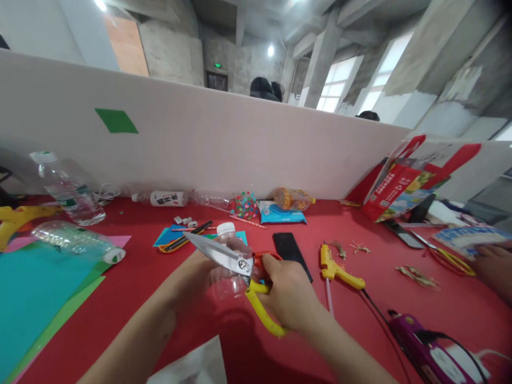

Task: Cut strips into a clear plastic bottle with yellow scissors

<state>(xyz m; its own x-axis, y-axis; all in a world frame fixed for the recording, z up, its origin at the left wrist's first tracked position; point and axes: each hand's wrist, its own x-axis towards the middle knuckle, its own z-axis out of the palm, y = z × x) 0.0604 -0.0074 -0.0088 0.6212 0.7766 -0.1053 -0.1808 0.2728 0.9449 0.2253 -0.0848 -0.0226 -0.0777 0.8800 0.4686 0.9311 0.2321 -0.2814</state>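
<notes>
My right hand (288,290) is closed around the scissors (262,308), which have yellow and red handles and wide steel blades. The blades point up and left, across the front of a clear plastic bottle piece (228,285) with a white cap (226,229). Its lower end looks cut off. Behind the blades, my left hand (206,262) grips the bottle piece, its fingers mostly hidden. Whether the blades touch the plastic I cannot tell. Beyond my hands lie a craft knife (186,238) and blue paper. A black phone (292,253) rests right of the bottle piece.
A yellow glue gun (338,269) with a cord lies at right, near a purple power strip (416,346). Clear bottles (74,242) and coloured paper (36,298) occupy the left. A white partition (224,138) borders the back. Another person's hand (494,266) is at far right.
</notes>
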